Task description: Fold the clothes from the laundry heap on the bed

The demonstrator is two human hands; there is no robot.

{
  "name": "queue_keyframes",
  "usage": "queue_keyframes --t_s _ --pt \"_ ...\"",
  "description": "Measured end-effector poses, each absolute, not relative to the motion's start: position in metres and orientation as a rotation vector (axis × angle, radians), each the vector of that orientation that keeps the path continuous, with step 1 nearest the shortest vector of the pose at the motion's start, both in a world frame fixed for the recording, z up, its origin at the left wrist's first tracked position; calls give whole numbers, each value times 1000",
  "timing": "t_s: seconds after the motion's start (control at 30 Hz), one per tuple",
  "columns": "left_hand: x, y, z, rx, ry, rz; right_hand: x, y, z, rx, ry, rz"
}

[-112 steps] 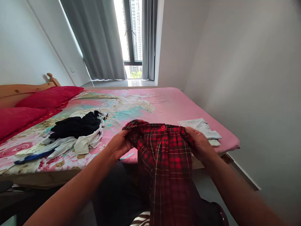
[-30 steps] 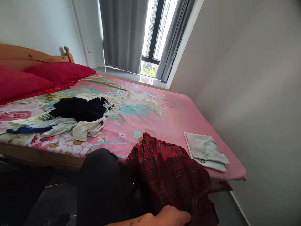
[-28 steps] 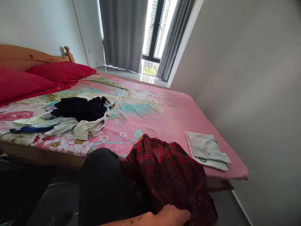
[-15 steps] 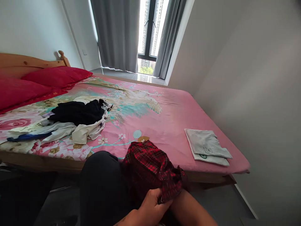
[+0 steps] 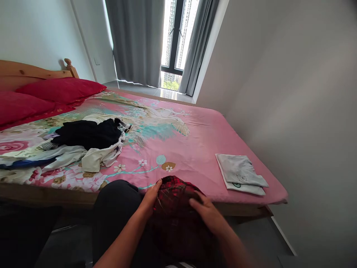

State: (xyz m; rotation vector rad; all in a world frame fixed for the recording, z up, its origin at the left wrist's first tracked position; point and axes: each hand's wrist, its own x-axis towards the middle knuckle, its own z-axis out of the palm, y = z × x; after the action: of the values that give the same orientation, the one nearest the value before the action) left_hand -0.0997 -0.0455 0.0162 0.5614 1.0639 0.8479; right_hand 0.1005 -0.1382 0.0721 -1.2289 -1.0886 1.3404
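A red and black plaid shirt lies bunched over my lap, just below the bed's edge. My left hand grips its upper left edge, thumb at the top and the other fingers mostly hidden by the cloth. On the opposite side, my right hand holds the fabric between thumb and fingers, slightly blurred. The lower part of the shirt is in dark shadow. Two light T-shirts, folded into a flat stack, rest on the bed to the right.
A loose heap of clothes, with a black garment on top, lies on the bed's left half. Red pillows sit by the wooden headboard. The flowered pink bedsheet stretches toward the window and grey curtains.
My left hand has moved up to the shirt's far left edge, and my right hand has come onto its right side. The shirt has shifted and is held wider. The view has turned slightly.
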Motion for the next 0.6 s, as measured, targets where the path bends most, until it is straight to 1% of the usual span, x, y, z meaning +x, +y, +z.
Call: queue_keyframes --t_s 0.1,0.2,0.27,0.33,0.47,0.5,0.53,0.6 --pt "-104 -51 18 291 836 847 142 -139 90 -1056 -539 1157" --pt "-101 -65 43 230 568 882 166 -128 114 -951 -386 995" --pt "-96 -74 64 257 444 924 169 -113 130 -941 -504 969" --pt "-89 -81 83 306 369 930 165 -98 142 -1026 -739 901" --pt "-75 -80 99 352 328 952 146 -90 148 -1361 -1005 479" --pt "-72 -78 100 342 321 984 137 -95 144 -1386 -1043 474" --pt "-70 -76 100 327 310 1021 128 -103 139 -1385 -1115 537" --pt "-66 -72 99 302 280 1087 106 -125 122 -1372 -1319 740"
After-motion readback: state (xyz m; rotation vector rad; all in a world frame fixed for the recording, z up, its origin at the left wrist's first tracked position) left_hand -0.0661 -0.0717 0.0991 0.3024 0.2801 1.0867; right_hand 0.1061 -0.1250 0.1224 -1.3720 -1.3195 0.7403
